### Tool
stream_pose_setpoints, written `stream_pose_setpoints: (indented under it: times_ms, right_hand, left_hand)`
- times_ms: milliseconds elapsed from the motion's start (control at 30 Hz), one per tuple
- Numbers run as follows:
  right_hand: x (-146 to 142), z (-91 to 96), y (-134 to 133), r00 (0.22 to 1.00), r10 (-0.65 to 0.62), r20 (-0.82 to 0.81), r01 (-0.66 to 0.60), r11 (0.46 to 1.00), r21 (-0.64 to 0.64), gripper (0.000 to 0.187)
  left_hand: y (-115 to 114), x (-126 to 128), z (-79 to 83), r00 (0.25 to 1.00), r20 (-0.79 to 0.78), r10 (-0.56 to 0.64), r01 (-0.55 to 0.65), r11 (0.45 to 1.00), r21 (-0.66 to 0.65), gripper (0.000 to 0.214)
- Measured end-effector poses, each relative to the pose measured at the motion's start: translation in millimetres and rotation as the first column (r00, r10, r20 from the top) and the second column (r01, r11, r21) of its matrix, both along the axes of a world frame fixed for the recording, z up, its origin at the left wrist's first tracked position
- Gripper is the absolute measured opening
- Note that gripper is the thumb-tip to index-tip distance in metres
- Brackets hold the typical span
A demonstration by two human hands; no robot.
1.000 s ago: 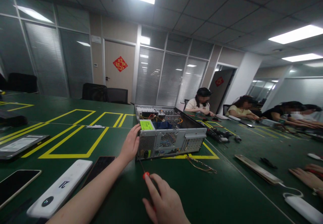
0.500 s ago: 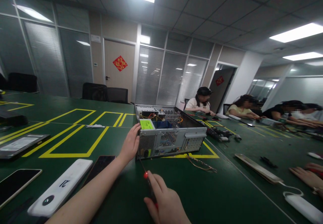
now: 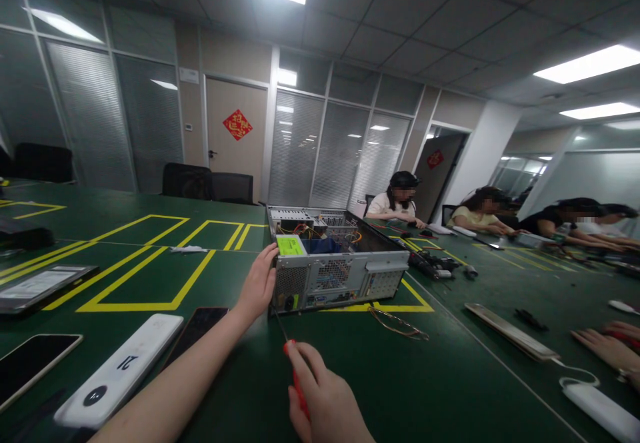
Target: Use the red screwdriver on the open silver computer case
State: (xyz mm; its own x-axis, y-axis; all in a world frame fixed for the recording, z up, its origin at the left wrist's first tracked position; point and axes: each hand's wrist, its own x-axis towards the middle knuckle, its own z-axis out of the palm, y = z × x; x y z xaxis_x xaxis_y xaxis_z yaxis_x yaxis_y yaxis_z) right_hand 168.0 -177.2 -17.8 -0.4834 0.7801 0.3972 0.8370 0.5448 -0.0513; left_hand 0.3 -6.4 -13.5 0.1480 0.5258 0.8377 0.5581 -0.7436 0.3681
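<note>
An open-topped metal computer case (image 3: 360, 263) lies on the green table, its perforated rear panel facing me. Inside are coloured cables and a power supply (image 3: 291, 246) with a bright yellow-green label. My left hand (image 3: 257, 282) is closed against the case's near left corner, fingertips by the power supply. In my right hand (image 3: 325, 393), fingers wrap a red-handled screwdriver (image 3: 301, 396). Its thin shaft slants up and away to the lower left corner of the rear panel. Whether the tip sits in a screw is too small to tell.
A white device marked 21 (image 3: 123, 370), phones (image 3: 37, 366) and a hard drive (image 3: 45, 288) lie at left. Right of the case are a wire loop (image 3: 400, 324), black cables (image 3: 433, 264) and a power bank (image 3: 513, 333). Co-workers sit at right; another person's hands (image 3: 603, 350) are nearby.
My right hand has shifted slightly and turned the screwdriver handle, so more of its red side shows. My left hand and the computer case look unmoved.
</note>
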Motion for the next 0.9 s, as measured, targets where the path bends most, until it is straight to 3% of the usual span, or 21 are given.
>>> stream_pose_setpoints:
  times_ms: [133, 300, 567, 900]
  right_hand:
    - [-0.2, -0.5, -1.2, 0.999, -0.008, 0.048, 0.005, 0.998, 0.060, 0.069]
    - [-0.8, 0.6, -0.4, 0.999, -0.020, -0.031, 0.016, 0.995, -0.102, 0.060]
    - [1.7, -6.0, 1.0, 0.999, 0.017, 0.050, -0.022, 0.994, 0.103, 0.063]
    - [1.4, -8.2, 6.1, 0.986, 0.051, 0.159, -0.097, 0.950, 0.296, 0.015]
  left_hand:
    - [0.2, 0.2, 0.3, 1.000, 0.001, 0.004, -0.004, 1.000, 0.009, 0.042]
    - [0.9, 0.3, -0.3, 1.000, 0.003, 0.005, -0.005, 1.000, 0.015, 0.042]
    - [0.9, -0.2, -1.2, 1.000, 0.001, 0.001, -0.001, 1.000, 0.003, 0.043]
    - [0.4, -0.6, -0.2, 1.000, 0.000, 0.004, -0.004, 1.000, 0.004, 0.042]
